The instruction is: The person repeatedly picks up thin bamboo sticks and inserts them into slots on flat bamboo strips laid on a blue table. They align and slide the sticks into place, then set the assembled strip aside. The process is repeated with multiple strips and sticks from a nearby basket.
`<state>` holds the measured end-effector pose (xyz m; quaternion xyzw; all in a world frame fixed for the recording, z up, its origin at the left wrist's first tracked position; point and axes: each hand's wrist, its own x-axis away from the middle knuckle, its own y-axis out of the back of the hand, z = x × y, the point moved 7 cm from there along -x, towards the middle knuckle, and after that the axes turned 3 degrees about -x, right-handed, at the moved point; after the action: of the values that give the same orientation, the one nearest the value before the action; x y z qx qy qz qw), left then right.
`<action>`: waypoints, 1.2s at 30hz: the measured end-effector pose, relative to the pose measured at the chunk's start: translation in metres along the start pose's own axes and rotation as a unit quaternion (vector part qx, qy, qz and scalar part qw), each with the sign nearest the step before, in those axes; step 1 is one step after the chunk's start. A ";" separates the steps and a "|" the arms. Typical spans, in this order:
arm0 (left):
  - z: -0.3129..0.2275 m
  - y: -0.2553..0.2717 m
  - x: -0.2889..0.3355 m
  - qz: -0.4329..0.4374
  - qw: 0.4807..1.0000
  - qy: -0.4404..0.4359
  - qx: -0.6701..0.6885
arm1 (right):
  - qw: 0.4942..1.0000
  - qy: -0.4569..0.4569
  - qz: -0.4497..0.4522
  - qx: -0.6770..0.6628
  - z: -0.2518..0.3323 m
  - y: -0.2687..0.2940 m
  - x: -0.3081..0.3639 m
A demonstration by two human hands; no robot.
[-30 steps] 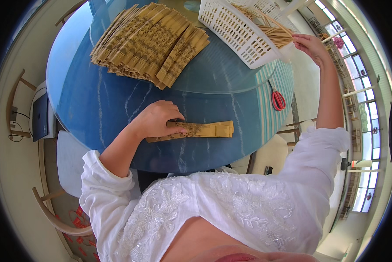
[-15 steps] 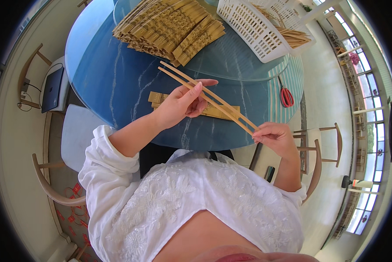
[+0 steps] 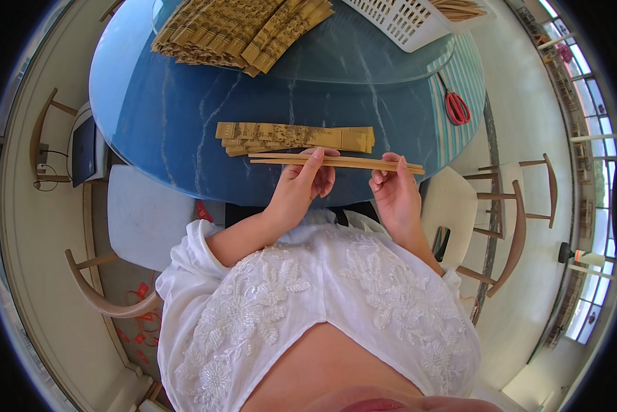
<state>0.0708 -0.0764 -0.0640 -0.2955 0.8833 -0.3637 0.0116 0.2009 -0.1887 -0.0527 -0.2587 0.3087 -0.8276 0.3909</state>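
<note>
A pair of pale wooden chopsticks [image 3: 353, 163] lies level across both my hands, just off the table's near edge. My left hand [image 3: 307, 180] pinches them near their left half, thumb on top. At the right end my right hand [image 3: 398, 191] closes thumb and fingers on them. Right beyond the chopsticks, a small pile of flat gold-brown paper sleeves [image 3: 288, 134] lies on the blue marbled table [image 3: 253, 103]. Neither hand touches the sleeves. A larger fanned stack of printed sleeves [image 3: 233, 34] sits at the far left.
A white slotted plastic basket [image 3: 411, 31] with many wooden chopsticks [image 3: 460, 8] stands at the far right on a glass turntable [image 3: 350, 62]. Red-handled scissors [image 3: 456, 108] lie on a striped cloth [image 3: 466, 69]. Chairs flank me, one bearing a dark phone-like object [image 3: 441, 242].
The chopsticks have turned from a slant, spread apart, to nearly level and side by side. Both hands have come nearer to each other and the right hand has risen. The view has shifted.
</note>
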 end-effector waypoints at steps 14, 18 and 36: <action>-0.048 -0.027 -0.005 0.120 0.739 -0.255 -0.612 | 0.986 0.140 -0.092 0.012 0.100 0.098 -0.006; -0.061 -0.030 -0.031 0.128 0.635 -0.343 -0.680 | 0.977 0.172 -0.115 0.042 0.125 0.120 -0.003; -0.028 -0.044 -0.090 0.241 0.640 -0.234 -0.691 | 0.963 0.177 -0.160 0.125 0.127 0.145 -0.012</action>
<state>0.1609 -0.0360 -0.0323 -0.0698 0.8852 0.4496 0.0974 0.3637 -0.2913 -0.0723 -0.1032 0.2220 -0.9440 0.2214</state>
